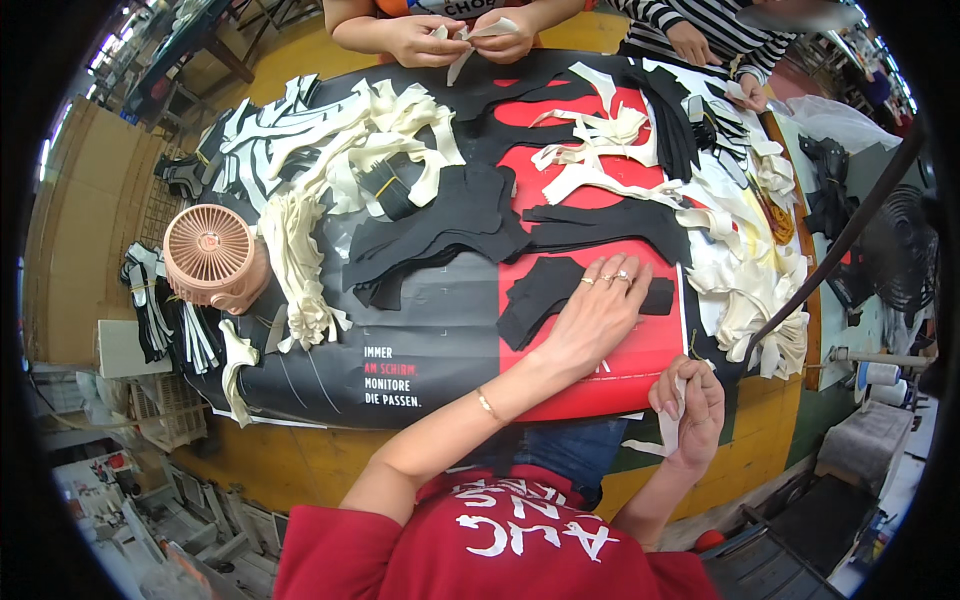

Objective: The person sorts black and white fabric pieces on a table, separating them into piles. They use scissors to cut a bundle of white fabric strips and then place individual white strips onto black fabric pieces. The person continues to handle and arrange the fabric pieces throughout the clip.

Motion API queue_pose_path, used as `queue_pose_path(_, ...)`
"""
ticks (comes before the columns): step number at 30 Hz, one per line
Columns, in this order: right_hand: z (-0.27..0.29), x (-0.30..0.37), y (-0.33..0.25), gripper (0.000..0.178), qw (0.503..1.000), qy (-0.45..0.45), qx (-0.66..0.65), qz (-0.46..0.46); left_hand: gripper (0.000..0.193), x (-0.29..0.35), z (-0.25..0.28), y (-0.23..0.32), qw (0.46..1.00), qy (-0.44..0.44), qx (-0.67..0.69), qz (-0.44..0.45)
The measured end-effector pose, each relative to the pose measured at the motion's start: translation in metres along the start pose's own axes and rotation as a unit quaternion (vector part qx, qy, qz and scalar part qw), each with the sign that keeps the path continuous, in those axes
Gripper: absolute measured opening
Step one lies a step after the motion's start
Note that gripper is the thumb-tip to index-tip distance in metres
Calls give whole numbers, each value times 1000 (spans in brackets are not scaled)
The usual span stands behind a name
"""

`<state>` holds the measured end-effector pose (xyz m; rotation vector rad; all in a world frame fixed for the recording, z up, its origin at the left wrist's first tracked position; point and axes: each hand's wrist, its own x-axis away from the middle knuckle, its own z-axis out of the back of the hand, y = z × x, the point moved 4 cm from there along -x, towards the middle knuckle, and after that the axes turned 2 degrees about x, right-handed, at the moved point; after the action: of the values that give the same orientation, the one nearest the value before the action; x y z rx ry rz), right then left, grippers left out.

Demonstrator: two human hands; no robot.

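My left hand (600, 315), with rings on its fingers, lies flat on a cut black fabric piece (540, 290) on the red part of the table cover. Its fingers are stretched out. Near the table's front edge, my right hand (695, 412) is closed, pinching a white fabric strip (669, 434) that hangs below the fingers. Just beyond my left hand lies a long black fabric stack (610, 225). A wider stack of black cut pieces (435, 230) spreads to its left. Cream fabric pieces (745, 300) are heaped right of my hands.
A pink fan (208, 255) stands at the left edge, beside cream strips (300, 260). More cream and black-edged pieces (330, 130) cover the far left. Across the table, one person's hands (455, 40) hold white fabric; another person in striped sleeves (660, 20) is at far right. A dark cable (835, 250) crosses the right side.
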<state>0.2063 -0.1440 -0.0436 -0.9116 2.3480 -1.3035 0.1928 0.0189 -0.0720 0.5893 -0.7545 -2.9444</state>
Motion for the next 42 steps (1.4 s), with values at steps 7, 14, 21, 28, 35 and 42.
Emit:
queue_pose_path(7, 10, 2, 1, 31, 992, 68, 102, 7, 52, 57, 69, -29, 990, 56, -34, 128)
queue_pose_path(14, -4, -11, 7, 19, 982, 60, 177, -6, 41, 53, 64, -57, 969, 112, 3, 218)
queue_pose_path(21, -2, -11, 10, 11, 977, 74, 199, -12, 27, 59, 67, -51, 972, 116, -26, 201)
queue_pose_path(28, 3, -7, 12, 16, 975, 94, 198, -33, 18, 65, 86, -35, 962, 222, -125, 93)
queue_pose_path(35, 16, -13, 0, 18, 979, 60, 194, -32, 38, 87, 39, 10, 991, 12, -122, 50)
queue_pose_path(42, 11, -43, 15, 24, 960, -8, 232, -154, 63, 119, 28, 8, 987, -53, -69, 136)
